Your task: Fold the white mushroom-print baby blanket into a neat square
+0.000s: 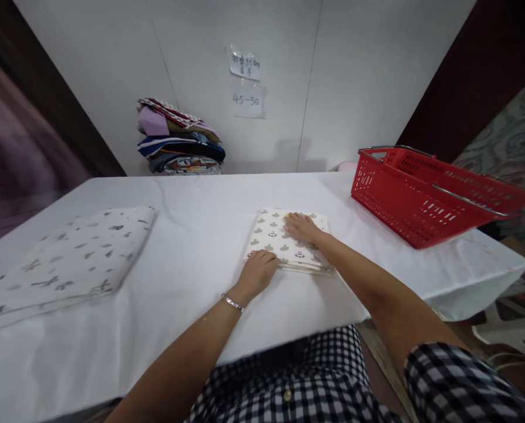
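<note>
Both hands on the small folded cream cloth with grey printed motifs [289, 241], mid-table [201, 235]: left hand [257, 271] curled over its near-left corner, right hand [302, 228] spread flat on top, farther in. The cloth's long axis runs away from the person.

A textile-folding workroom: cloth-covered table [192, 329], stacked folded fabrics [178, 138], red basket [421, 194], handwritten wall notes [246, 85].

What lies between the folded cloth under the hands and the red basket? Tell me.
Nothing visible. Both the left hand and right hand rest on the folded cloth; only bare white table separates it from the red basket.
</note>
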A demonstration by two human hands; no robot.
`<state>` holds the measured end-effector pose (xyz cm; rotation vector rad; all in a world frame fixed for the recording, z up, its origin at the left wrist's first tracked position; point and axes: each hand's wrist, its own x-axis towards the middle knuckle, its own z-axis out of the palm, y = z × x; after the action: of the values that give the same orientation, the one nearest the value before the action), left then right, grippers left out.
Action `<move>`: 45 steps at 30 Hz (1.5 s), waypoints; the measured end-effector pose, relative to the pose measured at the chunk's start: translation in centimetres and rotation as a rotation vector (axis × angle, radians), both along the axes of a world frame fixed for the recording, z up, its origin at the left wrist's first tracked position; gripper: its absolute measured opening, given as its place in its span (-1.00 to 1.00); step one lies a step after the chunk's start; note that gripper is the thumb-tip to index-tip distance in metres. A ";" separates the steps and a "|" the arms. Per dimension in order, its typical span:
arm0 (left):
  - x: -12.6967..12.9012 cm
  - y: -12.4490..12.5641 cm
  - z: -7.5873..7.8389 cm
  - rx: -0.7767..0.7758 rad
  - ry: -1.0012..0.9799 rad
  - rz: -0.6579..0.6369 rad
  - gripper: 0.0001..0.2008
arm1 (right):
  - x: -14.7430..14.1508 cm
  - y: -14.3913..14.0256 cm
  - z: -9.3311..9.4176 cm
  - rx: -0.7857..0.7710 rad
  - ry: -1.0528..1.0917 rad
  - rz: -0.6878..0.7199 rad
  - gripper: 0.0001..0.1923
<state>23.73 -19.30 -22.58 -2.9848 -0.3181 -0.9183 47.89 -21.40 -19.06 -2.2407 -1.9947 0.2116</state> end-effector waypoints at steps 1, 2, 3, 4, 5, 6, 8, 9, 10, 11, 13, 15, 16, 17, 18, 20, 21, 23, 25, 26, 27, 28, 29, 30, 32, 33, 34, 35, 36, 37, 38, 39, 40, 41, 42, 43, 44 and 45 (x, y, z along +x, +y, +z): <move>0.0 0.0 0.0 -0.003 0.000 -0.001 -0.82 | 0.2 -0.5 -0.1 0.020 0.003 -0.003 -0.41; 0.0 0.0 0.0 -0.007 0.002 -0.004 -0.82 | 0.4 -1.1 -0.1 0.036 0.004 -0.010 -0.41; 0.1 0.0 0.0 -0.010 0.004 -0.006 -0.82 | 0.6 -1.6 -0.2 0.045 0.007 -0.017 -0.40; 0.1 0.0 0.0 -0.015 0.007 -0.008 -0.82 | 0.9 -2.0 -0.3 0.047 0.018 -0.026 -0.41; 0.1 0.0 0.1 -0.022 0.008 -0.010 -0.83 | 1.1 -2.2 -0.3 0.047 0.046 -0.042 -0.42; 0.1 0.0 0.1 -0.032 0.007 -0.010 -0.84 | 1.2 -2.4 -0.3 0.059 0.101 -0.070 -0.45; 0.1 0.1 0.1 -0.066 -0.002 -0.014 -0.85 | 1.1 -2.5 0.0 0.118 0.241 -0.134 -0.49; 0.0 0.2 0.0 -0.088 -0.008 -0.020 -0.86 | 0.7 -2.7 0.1 0.157 0.311 -0.162 -0.50; -0.1 0.3 0.0 -0.109 -0.017 -0.029 -0.87 | 0.3 -3.1 0.3 0.203 0.378 -0.182 -0.51; -0.1 0.5 0.0 -0.129 -0.028 -0.038 -0.87 | -0.3 -3.7 0.4 0.252 0.433 -0.184 -0.52; -0.2 0.7 -0.1 -0.160 -0.054 -0.050 -0.86 | -1.5 -5.4 0.7 0.351 0.498 -0.143 -0.56; -0.2 0.8 -0.2 -0.184 -0.079 -0.051 -0.84 | -2.6 -7.8 0.7 0.445 0.513 -0.068 -0.63; -0.1 0.8 -0.3 -0.195 -0.088 -0.049 -0.83 | -2.9 -9.0 0.7 0.467 0.487 -0.024 -0.66; 0.0 0.8 -0.3 -0.206 -0.096 -0.043 -0.83 | -3.0 -10.2 0.5 0.478 0.448 0.018 -0.69; 0.1 0.7 -0.3 -0.218 -0.103 -0.032 -0.82 | -3.1 -11.3 0.3 0.483 0.402 0.054 -0.71; 0.4 0.6 -0.3 -0.243 -0.113 -0.006 -0.82 | -2.9 -12.9 -0.3 0.483 0.310 0.099 -0.75; 0.5 0.5 -0.2 -0.256 -0.114 0.006 -0.81 | -2.7 -13.4 -0.6 0.488 0.268 0.105 -0.75; 0.7 0.4 -0.1 -0.278 -0.116 0.019 -0.80 | -2.5 -14.0 -0.9 0.492 0.198 0.107 -0.75; 0.7 0.3 0.1 -0.288 -0.121 0.019 -0.79 | -2.4 -14.1 -1.0 0.505 0.134 0.104 -0.74; 0.7 0.3 0.1 -0.288 -0.123 0.016 -0.78 | -2.4 -14.0 -1.0 0.519 0.099 0.094 -0.73; 0.7 0.3 0.2 -0.284 -0.123 0.013 -0.78 | -2.5 -14.0 -1.0 0.533 0.060 0.078 -0.74; 0.7 0.3 0.2 -0.278 -0.123 0.010 -0.77 | -2.6 -13.9 -1.0 0.544 0.018 0.068 -0.74; 0.6 0.3 0.1 -0.272 -0.121 0.008 -0.77 | -2.7 -13.9 -1.0 0.545 -0.022 0.068 -0.74; 0.6 0.4 0.1 -0.266 -0.117 0.007 -0.77 | -2.9 -14.0 -1.0 0.533 -0.055 0.080 -0.75; 0.6 0.4 0.0 -0.259 -0.107 0.006 -0.76 | -3.1 -14.2 -1.1 0.496 -0.095 0.125 -0.75; 0.6 0.5 0.0 -0.258 -0.100 0.005 -0.76 | -3.1 -14.5 -1.1 0.476 -0.102 0.145 -0.75; 0.6 0.5 0.0 -0.259 -0.094 0.004 -0.76 | -3.2 -14.7 -1.1 0.460 -0.106 0.159 -0.75; 0.6 0.5 0.0 -0.260 -0.090 0.003 -0.76 | -3.3 -15.0 -1.1 0.446 -0.107 0.169 -0.75; 0.6 0.5 0.0 -0.261 -0.088 0.003 -0.75 | -3.3 -15.2 -1.1 0.432 -0.106 0.177 -0.75; 0.6 0.5 0.0 -0.263 -0.088 0.004 -0.75 | -3.3 -15.4 -1.0 0.418 -0.105 0.185 -0.74; 0.7 0.5 0.1 -0.264 -0.091 0.006 -0.76 | -3.4 -15.6 -1.0 0.408 -0.104 0.189 -0.74; 0.7 0.4 0.1 -0.264 -0.097 0.007 -0.77 | -3.4 -15.8 -1.1 0.406 -0.104 0.188 -0.73; 0.7 0.4 0.1 -0.264 -0.106 0.007 -0.78 | -3.4 -15.8 -1.2 0.410 -0.105 0.179 -0.73; 0.6 0.4 0.1 -0.261 -0.114 0.004 -0.79 | -3.4 -15.9 -1.3 0.419 -0.106 0.165 -0.73; 0.6 0.4 0.0 -0.256 -0.119 -0.002 -0.79 | -3.4 -15.9 -1.5 0.429 -0.110 0.150 -0.73; 0.5 0.4 0.0 -0.248 -0.119 -0.010 -0.77 | -3.4 -15.9 -1.6 0.435 -0.117 0.141 -0.73; 0.5 0.4 0.0 -0.241 -0.115 -0.018 -0.76 | -3.3 -15.8 -1.7 0.435 -0.126 0.137 -0.72; 0.5 0.4 0.0 -0.236 -0.107 -0.023 -0.77 | -3.2 -15.7 -1.7 0.429 -0.136 0.138 -0.72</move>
<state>24.20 -18.87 -22.58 -3.1619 -0.4227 -1.1206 44.66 -37.12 -20.76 -1.8940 -2.0240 -0.3340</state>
